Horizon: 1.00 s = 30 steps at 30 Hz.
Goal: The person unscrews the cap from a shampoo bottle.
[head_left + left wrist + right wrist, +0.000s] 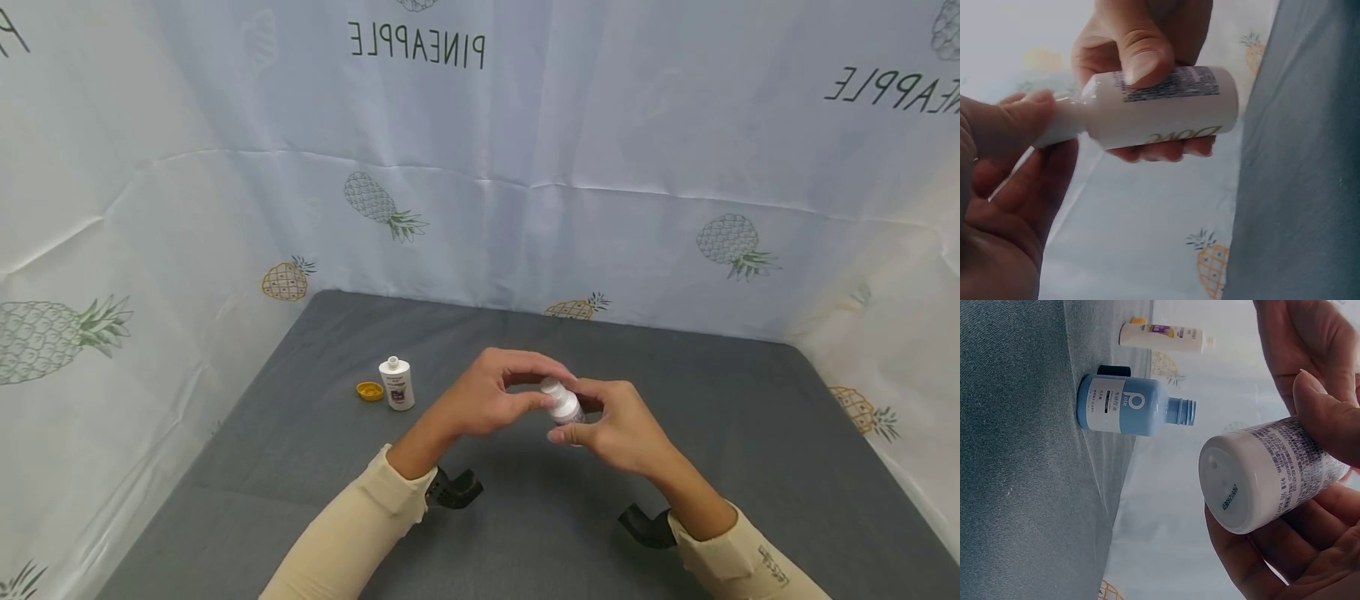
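Both hands hold a small white Dove bottle [567, 410] above the table, tilted in the head view. My right hand [624, 427] grips its body, thumb on one side and fingers round the other. At the top end, my left hand [483, 398] pinches the white cap [552, 387] between thumb and fingers. The left wrist view shows the bottle lying sideways, the left thumb [1019, 122] covering much of the cap. Printed text and the bottle's base [1227, 484] face the camera in the right wrist view.
At the left of the dark grey table [300, 467] stands an uncapped white bottle [397, 385], a yellow cap [370, 391] beside it. A blue bottle [1119, 406] with a bare threaded neck and a dark cap [1114, 370] show in the right wrist view. Pineapple-print curtains [480, 233] surround the table.
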Tool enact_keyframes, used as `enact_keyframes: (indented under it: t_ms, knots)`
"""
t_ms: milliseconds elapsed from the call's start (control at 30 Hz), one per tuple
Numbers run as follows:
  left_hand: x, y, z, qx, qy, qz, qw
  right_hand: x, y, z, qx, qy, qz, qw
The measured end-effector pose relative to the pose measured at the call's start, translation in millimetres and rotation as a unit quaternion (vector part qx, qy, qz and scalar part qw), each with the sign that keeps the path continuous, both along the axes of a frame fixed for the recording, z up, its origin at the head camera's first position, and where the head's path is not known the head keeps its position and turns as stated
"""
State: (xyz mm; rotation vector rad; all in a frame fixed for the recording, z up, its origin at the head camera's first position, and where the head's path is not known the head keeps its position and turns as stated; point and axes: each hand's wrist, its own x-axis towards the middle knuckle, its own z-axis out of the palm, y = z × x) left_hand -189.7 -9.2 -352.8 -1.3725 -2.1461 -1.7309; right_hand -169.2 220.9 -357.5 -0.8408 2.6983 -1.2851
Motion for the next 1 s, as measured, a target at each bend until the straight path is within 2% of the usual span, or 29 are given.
enact_keyframes:
  t_ms: [133, 200, 300, 433, 533, 767, 867, 1000]
  knots:
    - [-2.4, 0.1, 4.7, -0.023, 0.049, 0.027, 0.9981, -1.2, 0, 0.3, -0.006, 0.001, 0.004, 1.0000]
    - [-2.7, 1.0, 6.0, -0.032, 0.061, 0.041, 0.9968, -2.0, 0, 0.5, -0.008, 0.005, 0.005, 0.9999]
    - [-2.1, 1.4, 7.1, -0.042, 0.057, 0.045, 0.9965, -3.2, 0, 0.8, -0.008, 0.010, 0.005, 0.9999]
    - [-1.4, 0.9, 9.2, -0.051, 0.046, 0.030, 0.9971, -3.5, 1, 1.4, -0.008, 0.010, 0.005, 0.9999]
    - [-2.1, 0.9, 11.7, -0.065, 0.059, 0.035, 0.9955, -3.3, 1, 1.8, -0.008, 0.005, 0.006, 0.9999]
    - [-2.9, 2.3, 21.2, -0.100, 0.108, 0.067, 0.9869, -3.3, 2, 1.5, -0.007, -0.001, 0.003, 1.0000]
    - [-1.6, 2.5, 25.8, -0.113, 0.110, 0.093, 0.9830, -3.3, 3, 0.8, -0.005, 0.001, -0.003, 1.0000]
    - [0.4, 2.5, 29.8, -0.124, 0.090, 0.121, 0.9806, -2.8, 4, -0.3, -0.002, 0.001, -0.016, 0.9999]
